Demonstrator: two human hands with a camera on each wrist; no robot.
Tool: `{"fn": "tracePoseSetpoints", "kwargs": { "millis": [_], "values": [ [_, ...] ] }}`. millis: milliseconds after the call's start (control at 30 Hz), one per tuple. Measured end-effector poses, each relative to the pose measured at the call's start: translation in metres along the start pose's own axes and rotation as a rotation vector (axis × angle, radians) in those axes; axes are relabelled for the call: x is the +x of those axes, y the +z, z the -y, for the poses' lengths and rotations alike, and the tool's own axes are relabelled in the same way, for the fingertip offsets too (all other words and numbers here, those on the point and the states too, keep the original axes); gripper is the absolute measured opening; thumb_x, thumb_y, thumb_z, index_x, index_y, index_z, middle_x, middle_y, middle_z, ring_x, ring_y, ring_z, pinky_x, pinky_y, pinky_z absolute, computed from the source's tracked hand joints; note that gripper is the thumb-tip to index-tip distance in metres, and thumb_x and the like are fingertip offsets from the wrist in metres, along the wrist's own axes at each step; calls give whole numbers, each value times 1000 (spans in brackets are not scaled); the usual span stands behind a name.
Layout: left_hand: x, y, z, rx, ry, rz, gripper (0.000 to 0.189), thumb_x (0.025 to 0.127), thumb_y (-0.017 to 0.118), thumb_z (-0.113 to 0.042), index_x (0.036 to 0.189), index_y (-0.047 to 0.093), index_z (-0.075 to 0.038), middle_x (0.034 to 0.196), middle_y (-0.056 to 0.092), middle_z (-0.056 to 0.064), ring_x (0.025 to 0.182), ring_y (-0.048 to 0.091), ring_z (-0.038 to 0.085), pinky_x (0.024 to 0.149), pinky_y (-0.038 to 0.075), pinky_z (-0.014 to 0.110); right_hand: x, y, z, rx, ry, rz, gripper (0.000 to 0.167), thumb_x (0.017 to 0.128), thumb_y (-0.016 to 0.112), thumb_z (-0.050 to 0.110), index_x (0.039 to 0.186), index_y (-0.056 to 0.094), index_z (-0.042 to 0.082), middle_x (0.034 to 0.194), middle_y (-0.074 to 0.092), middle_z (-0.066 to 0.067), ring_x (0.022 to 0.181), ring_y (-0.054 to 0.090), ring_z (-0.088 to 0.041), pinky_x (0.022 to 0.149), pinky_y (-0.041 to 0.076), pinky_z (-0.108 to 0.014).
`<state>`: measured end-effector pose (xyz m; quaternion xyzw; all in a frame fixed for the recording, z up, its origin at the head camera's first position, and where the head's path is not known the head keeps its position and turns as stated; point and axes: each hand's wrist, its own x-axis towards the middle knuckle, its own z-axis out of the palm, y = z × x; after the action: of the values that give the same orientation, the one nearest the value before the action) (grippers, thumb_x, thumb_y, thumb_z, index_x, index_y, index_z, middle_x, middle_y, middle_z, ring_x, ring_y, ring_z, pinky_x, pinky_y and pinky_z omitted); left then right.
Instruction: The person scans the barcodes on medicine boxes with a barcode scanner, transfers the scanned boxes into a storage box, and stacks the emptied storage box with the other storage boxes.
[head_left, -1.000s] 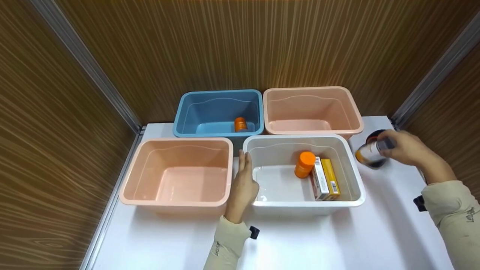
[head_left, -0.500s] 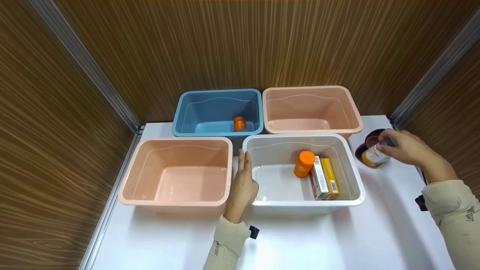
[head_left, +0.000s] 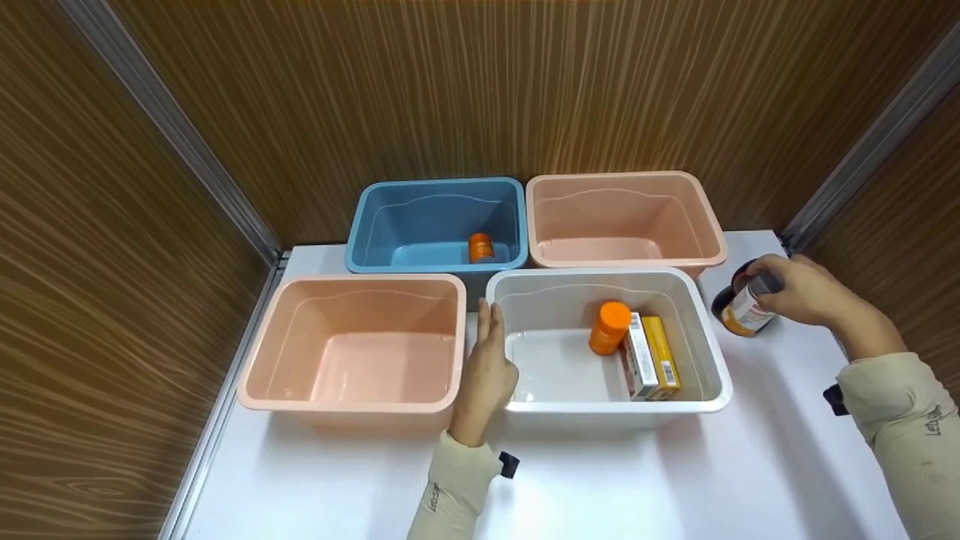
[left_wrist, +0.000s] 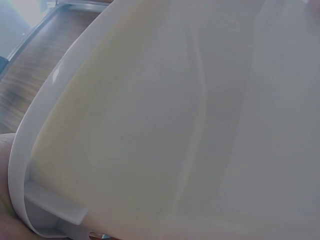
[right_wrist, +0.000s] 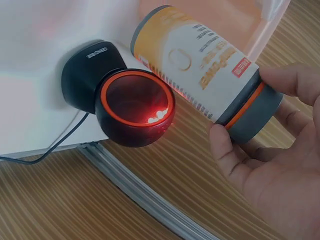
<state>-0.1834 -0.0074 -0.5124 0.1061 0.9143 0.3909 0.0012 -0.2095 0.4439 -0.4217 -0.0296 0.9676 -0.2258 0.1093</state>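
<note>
By its grey cap, my right hand [head_left: 802, 292] grips a white and yellow supplement bottle [right_wrist: 200, 60]. The bottle is tilted in front of a black barcode scanner [right_wrist: 95, 75], whose round, orange-ringed window glows red. Printed lettering and part of the label's striped edge show in the right wrist view. From above, the bottle overlaps the scanner. My left hand [head_left: 487, 375], fingers straight, rests along the left rim of the white bin [head_left: 607, 409]. That bin's pale wall [left_wrist: 140, 125] fills the left wrist view, with a bit of the hand at the lower left.
Inside the white bin stand an orange bottle [head_left: 609, 330] and two slim boxes, one white [head_left: 639, 360], one yellow [head_left: 661, 352]. A blue bin [head_left: 435, 270] holds another orange bottle [head_left: 481, 246]. Peach bins stand at left [head_left: 345, 407] and back right [head_left: 626, 262]. Wood-grain panels surround the table.
My right hand has shifted slightly and turned the supplement bottle before the scanner, its tilt growing steeper in the head view. My left hand stays at the white bin's rim.
</note>
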Motion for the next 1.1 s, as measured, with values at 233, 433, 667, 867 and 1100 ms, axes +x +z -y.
{"fn": "tracePoseSetpoints", "kwargs": {
  "millis": [233, 433, 667, 867, 1100],
  "values": [
    [0, 1, 2, 3, 38, -28, 79, 86, 49, 17, 158, 22, 3, 167, 7, 18, 134, 47, 32, 71, 49, 31, -1, -3, 1, -3, -28, -58, 55, 84, 71, 2, 134, 50, -10, 122, 47, -40, 106, 51, -53, 81, 47, -61],
    [0, 2, 3, 1, 50, -38, 78, 85, 48, 18, 158, 23, 4, 167, 9, 19, 129, 52, 32, 62, 44, 28, -6, -9, 0, -193, -69, -38, 47, 72, 75, -6, 117, 61, -9, 107, 56, -34, 95, 56, -48, 77, 47, -61],
    [0, 0, 2, 7, 19, -25, 79, 86, 49, 17, 158, 22, 2, 168, 7, 17, 136, 46, 30, 69, 48, 29, -4, -7, 3, -147, -75, -11, 45, 77, 74, -4, 119, 60, -3, 113, 57, -36, 102, 55, -53, 79, 47, -65],
    [1, 1, 2, -3, 12, -9, 79, 86, 49, 17, 159, 21, 1, 168, 4, 15, 139, 41, 30, 82, 51, 33, -4, -5, -2, -67, -58, 9, 40, 81, 69, -5, 119, 58, 0, 115, 53, -37, 103, 53, -53, 76, 49, -63],
    [1, 1, 3, -7, 23, -8, 80, 86, 49, 17, 159, 20, 2, 168, 3, 15, 142, 37, 31, 95, 49, 38, -5, -7, -4, -142, -62, -57, 27, 93, 67, 13, 116, 57, 4, 112, 45, -38, 96, 51, -52, 72, 46, -62]
  ]
}}
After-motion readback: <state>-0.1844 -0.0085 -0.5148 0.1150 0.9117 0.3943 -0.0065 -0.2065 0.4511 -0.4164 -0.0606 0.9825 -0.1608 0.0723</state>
